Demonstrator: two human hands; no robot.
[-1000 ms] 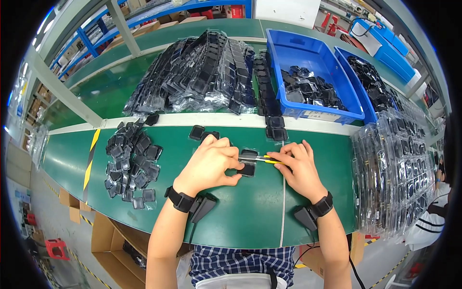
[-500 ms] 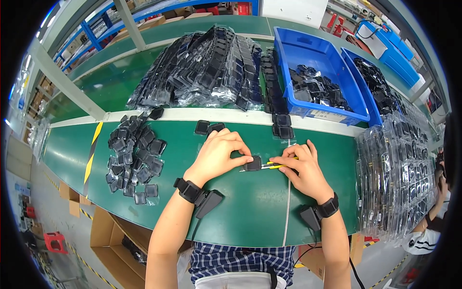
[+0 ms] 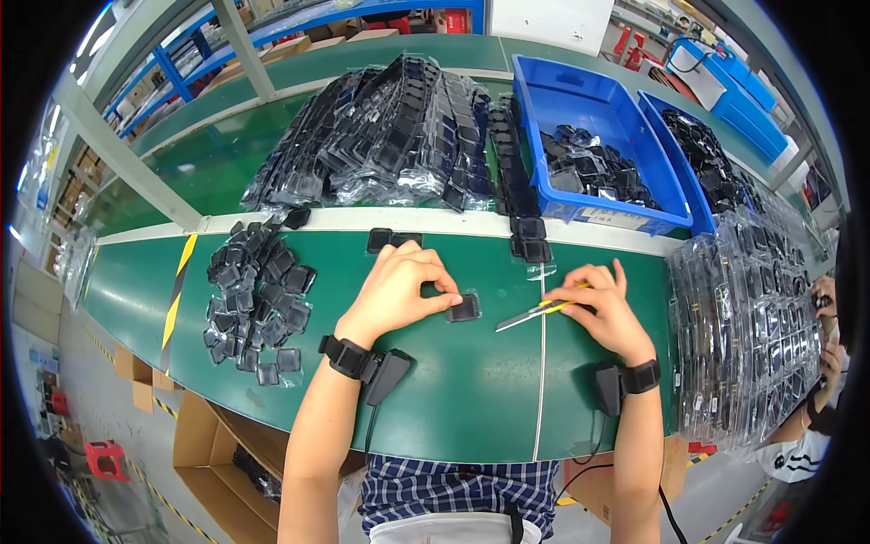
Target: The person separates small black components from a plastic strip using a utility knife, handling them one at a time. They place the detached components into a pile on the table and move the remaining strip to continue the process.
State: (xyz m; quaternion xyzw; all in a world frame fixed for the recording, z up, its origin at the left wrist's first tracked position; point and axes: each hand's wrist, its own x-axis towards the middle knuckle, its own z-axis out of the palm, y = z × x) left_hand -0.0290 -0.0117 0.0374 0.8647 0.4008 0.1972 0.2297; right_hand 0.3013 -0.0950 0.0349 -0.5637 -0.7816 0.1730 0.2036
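My left hand (image 3: 399, 292) pinches the left edge of a small black square piece in clear film (image 3: 465, 308), flat on the green table. To the right, my right hand (image 3: 603, 304) grips a yellow-handled knife (image 3: 535, 313). Its silver blade points left and toward me, apart from the black piece. Just beyond my left hand lie a couple more black squares (image 3: 381, 239). A strip of black squares (image 3: 531, 240) reaches the table from the back, near the knife. Left of my left hand spreads a loose heap of black squares (image 3: 258, 295).
Behind the white ledge (image 3: 362, 221) lie stacked film strips of black squares (image 3: 381, 136). Blue bins (image 3: 625, 213) with loose squares stand at the back right. More clear-packed strips (image 3: 739, 335) are piled at the right edge, where another person's hands (image 3: 826, 349) show.
My right hand has drawn the knife away to the right, off the black square. My left hand and the square have shifted slightly left.
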